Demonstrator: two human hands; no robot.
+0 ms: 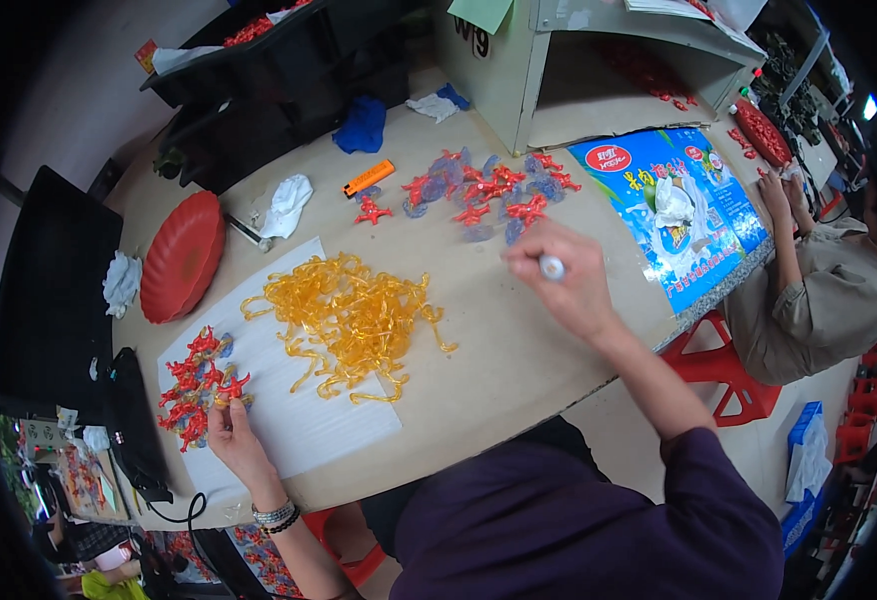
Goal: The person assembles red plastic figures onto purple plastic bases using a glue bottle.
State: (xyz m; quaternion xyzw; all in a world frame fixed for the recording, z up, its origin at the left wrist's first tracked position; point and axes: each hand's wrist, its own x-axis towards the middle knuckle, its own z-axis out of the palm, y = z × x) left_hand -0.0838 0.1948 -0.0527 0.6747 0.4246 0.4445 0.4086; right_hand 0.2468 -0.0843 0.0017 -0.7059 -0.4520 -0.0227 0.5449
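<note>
1. Red figure (232, 386): small, glossy, limbs splayed; at near left, above the white sheet (349, 416), pinched between thumb and fingers of the left hand (240, 440).
2. Red figures (181, 412): heaped just beside it, bluish clear pieces among them.
3. Yellow strands (344, 315): translucent, curled, tangled; mid-table, right of the heap.
4. Right hand (576, 283): fingers closed around a pale stick (552, 267), round end showing; near the far pile (494, 190) of red figures and bluish-violet clear pieces.
</note>
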